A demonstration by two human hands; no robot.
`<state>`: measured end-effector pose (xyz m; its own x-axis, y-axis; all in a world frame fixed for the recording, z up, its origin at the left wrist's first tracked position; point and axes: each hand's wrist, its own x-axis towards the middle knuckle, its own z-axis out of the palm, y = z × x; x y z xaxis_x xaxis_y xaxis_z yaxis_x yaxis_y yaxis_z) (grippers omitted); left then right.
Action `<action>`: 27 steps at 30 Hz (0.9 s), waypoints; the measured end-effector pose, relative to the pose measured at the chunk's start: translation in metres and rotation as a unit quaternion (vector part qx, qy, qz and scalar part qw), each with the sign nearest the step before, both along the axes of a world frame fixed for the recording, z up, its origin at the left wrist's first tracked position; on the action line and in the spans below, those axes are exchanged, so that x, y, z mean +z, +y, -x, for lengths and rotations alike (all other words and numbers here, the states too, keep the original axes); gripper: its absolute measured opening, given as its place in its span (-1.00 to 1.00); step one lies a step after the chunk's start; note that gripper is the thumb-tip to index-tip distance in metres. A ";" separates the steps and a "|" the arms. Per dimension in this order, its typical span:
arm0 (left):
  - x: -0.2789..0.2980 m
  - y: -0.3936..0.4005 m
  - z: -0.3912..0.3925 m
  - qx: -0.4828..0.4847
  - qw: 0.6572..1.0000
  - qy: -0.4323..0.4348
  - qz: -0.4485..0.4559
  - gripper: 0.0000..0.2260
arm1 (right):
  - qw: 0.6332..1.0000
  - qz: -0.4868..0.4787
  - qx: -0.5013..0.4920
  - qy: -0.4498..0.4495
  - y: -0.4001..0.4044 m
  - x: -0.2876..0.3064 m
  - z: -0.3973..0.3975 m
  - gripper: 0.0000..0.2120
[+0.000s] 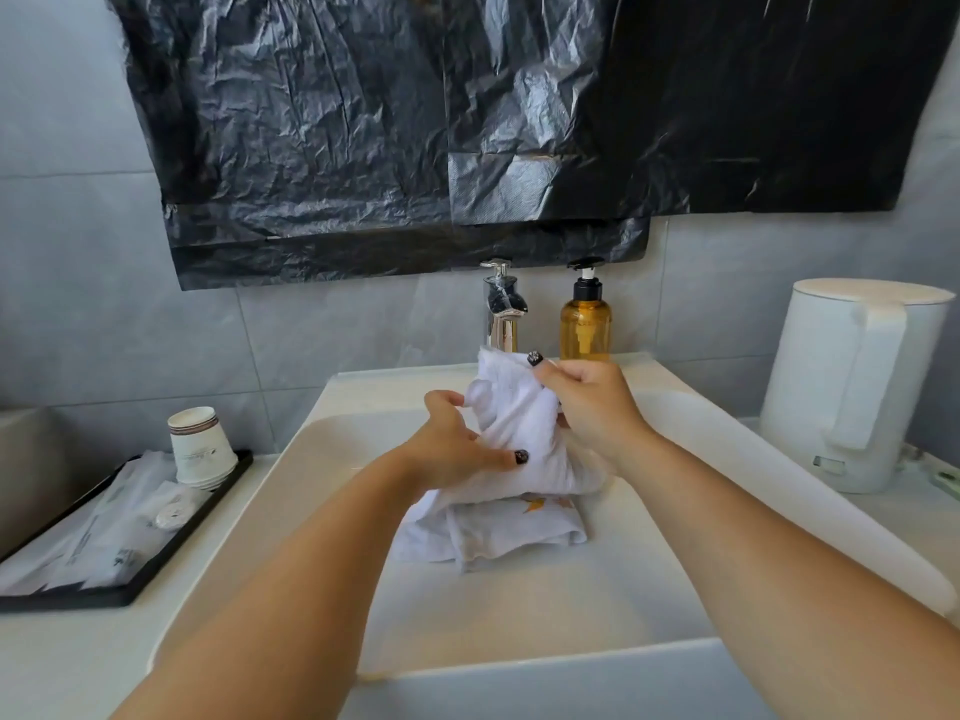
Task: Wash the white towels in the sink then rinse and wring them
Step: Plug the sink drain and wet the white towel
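Note:
A bunched white towel [514, 413] is held up over the white sink [519, 605], just in front of the chrome tap [501, 309]. My left hand [457, 444] grips its lower left side, thumb across the cloth. My right hand [587, 402] grips its upper right side, fingers curled into the fabric. Below them another white towel [498, 532] lies folded in the basin, with a small yellow mark near its top edge. No water is seen running from the tap.
An amber pump bottle [585, 324] stands right of the tap. A white kettle [852, 381] sits on the counter at the right. At the left, a black tray [130, 584] holds stacked paper cups [200, 444] and wrapped packets. Black plastic sheeting [467, 122] covers the wall above.

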<state>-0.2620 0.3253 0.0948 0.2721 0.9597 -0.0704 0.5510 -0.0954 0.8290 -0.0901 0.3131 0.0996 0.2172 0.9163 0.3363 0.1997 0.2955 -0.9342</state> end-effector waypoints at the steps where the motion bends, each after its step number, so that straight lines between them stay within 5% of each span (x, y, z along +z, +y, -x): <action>1: 0.001 -0.001 -0.001 -0.005 1.000 -0.002 -0.012 -0.37 | 1.000 -0.011 -0.003 0.011 0.000 0.001 0.000 -0.58; 6: 0.016 0.001 0.008 0.006 0.964 -0.264 -0.005 -0.95 | 0.990 -0.060 -0.091 0.084 0.001 0.008 -0.003 -0.58; 9: 0.023 0.009 0.015 0.139 0.932 -0.327 -0.074 -0.85 | 0.984 -0.077 -0.113 0.118 0.001 0.013 -0.008 -0.55; 15: 0.044 0.009 0.041 0.356 0.779 -0.470 -0.213 -0.87 | 0.992 -0.001 -0.110 0.066 0.000 0.005 -0.004 -0.74; 17: 0.044 0.004 0.042 0.352 0.802 -0.406 -0.261 -0.94 | 0.995 0.060 -0.062 0.050 0.001 -0.003 0.005 -0.77; 21: 0.028 0.001 0.032 0.151 0.962 -0.075 -0.214 -0.31 | 0.984 0.114 0.078 0.111 -0.003 -0.006 0.013 -0.77; 23: 0.016 -0.001 0.022 0.038 0.980 0.143 -0.131 -0.07 | 0.977 0.081 0.123 0.157 -0.006 -0.001 0.016 -0.78; 25: 0.006 0.000 0.012 -0.019 0.942 0.313 -0.121 -0.22 | 0.975 0.054 0.135 0.168 -0.008 0.002 0.016 -0.79; 27: 0.001 0.008 0.009 0.004 0.938 0.298 -0.177 -0.71 | 0.983 0.044 0.112 0.137 -0.009 0.004 0.016 -0.80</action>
